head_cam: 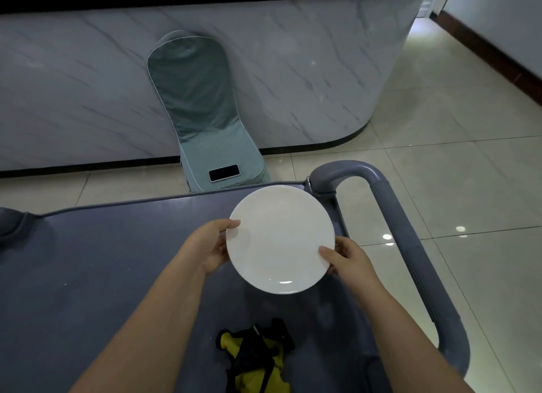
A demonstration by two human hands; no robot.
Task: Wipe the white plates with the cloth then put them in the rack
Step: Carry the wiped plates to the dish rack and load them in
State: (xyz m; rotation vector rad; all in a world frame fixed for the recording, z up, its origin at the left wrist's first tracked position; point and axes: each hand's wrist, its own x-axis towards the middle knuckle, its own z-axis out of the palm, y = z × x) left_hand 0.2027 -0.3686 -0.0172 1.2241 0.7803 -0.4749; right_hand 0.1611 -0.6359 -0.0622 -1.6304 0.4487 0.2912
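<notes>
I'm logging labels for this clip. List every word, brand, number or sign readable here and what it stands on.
None can be read. The white plate is blank, the phone on the green cushion shows a dark screen, and the yellow and black cloth and grey cart show no print.

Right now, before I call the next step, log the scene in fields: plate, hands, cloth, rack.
plate: white, held above the grey cart
left hand: grips the plate's left rim
right hand: grips its right rim
cloth: yellow and black, lying on the cart, untouched
rack: not in view
background: phone on a green cushion
</notes>
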